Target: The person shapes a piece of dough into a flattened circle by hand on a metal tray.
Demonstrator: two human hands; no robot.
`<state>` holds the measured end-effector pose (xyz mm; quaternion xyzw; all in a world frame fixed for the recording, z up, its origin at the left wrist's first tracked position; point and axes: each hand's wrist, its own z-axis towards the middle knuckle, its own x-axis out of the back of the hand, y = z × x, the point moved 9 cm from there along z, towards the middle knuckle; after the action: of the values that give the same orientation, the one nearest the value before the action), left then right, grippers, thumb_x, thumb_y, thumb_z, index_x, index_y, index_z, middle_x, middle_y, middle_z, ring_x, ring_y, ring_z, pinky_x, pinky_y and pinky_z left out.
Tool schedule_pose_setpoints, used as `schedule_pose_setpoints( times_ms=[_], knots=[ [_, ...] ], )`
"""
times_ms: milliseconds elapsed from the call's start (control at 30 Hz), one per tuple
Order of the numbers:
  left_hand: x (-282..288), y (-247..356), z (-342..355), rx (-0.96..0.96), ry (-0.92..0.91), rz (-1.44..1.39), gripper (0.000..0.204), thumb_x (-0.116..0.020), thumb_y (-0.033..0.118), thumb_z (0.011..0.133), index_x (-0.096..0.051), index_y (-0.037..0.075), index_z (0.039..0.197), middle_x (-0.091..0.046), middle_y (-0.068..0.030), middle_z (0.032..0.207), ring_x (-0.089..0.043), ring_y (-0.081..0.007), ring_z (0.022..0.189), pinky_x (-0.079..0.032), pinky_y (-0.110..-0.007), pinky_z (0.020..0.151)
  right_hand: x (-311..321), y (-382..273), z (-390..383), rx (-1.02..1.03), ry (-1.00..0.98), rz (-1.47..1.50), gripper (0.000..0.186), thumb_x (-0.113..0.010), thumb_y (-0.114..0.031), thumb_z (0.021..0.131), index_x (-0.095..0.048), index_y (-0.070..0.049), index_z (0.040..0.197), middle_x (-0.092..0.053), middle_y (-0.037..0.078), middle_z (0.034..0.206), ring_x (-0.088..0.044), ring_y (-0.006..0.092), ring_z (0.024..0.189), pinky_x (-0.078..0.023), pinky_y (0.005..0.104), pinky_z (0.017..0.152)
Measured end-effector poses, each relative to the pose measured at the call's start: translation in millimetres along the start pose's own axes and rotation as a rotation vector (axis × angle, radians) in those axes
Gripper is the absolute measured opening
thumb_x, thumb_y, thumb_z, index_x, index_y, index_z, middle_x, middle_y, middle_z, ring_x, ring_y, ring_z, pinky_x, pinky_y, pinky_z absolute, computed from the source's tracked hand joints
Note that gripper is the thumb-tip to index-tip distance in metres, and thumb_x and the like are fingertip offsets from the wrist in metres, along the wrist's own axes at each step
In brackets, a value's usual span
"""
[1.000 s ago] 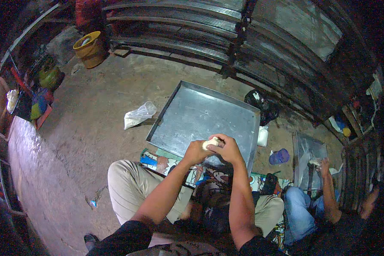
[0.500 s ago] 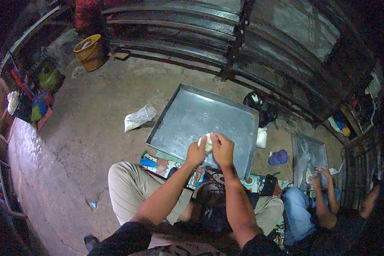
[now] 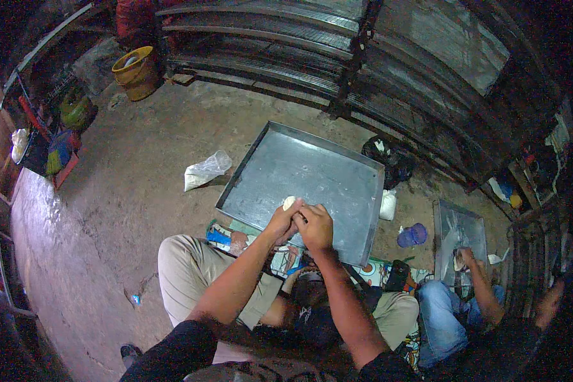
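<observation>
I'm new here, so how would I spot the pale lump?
Find the metal tray mid-picture. Over its near edge, the left hand and right hand meet. The pale lump pokes out beyond the left hand, held, unlike the clear bag on the floor left of the tray.

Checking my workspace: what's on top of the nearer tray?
Pale smudges mark the tray. The left hand, right hand and pale lump cover its near part; what's beneath is hidden.

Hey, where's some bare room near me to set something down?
Two patches: the far half of the metal tray, beyond your left hand and right hand, and the floor left of the clear plastic bag. Right of the tray it's crowded: black bag, white package, purple container.
</observation>
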<state>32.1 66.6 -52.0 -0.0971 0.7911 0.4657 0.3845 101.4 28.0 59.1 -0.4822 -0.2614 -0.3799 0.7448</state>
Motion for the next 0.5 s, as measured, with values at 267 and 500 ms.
schedule_pose_setpoints(
  times_ms=[267, 500],
  knots=[
    [32.2, 5.0, 21.4, -0.131, 0.037, -0.078, 0.056, -0.035, 0.050, 0.104, -0.062, 0.002, 0.117, -0.069, -0.0116, 0.106, -0.067, -0.0238, 0.095, -0.052, -0.038, 0.083, -11.8, 47.5, -2.3, -0.427, 0.211, 0.751, 0.033, -0.062, -0.027, 0.095, -0.060, -0.001, 0.115, -0.070, 0.017, 0.098, -0.071, 0.0273, 0.081, -0.056, 0.0356, 0.074],
    [-19.7, 25.6, -6.0, -0.349, 0.016, 0.260, 0.058, -0.030, 0.047, 0.106, -0.057, 0.002, 0.133, -0.068, -0.0085, 0.111, -0.064, -0.0161, 0.095, -0.048, -0.030, 0.089, -64.9, 51.1, -36.8, -0.993, -0.426, 1.249, 0.072, -0.043, -0.070, 0.092, -0.062, -0.002, 0.103, -0.065, 0.008, 0.076, -0.064, 0.0181, 0.065, -0.052, 0.0291, 0.060]
  ],
)
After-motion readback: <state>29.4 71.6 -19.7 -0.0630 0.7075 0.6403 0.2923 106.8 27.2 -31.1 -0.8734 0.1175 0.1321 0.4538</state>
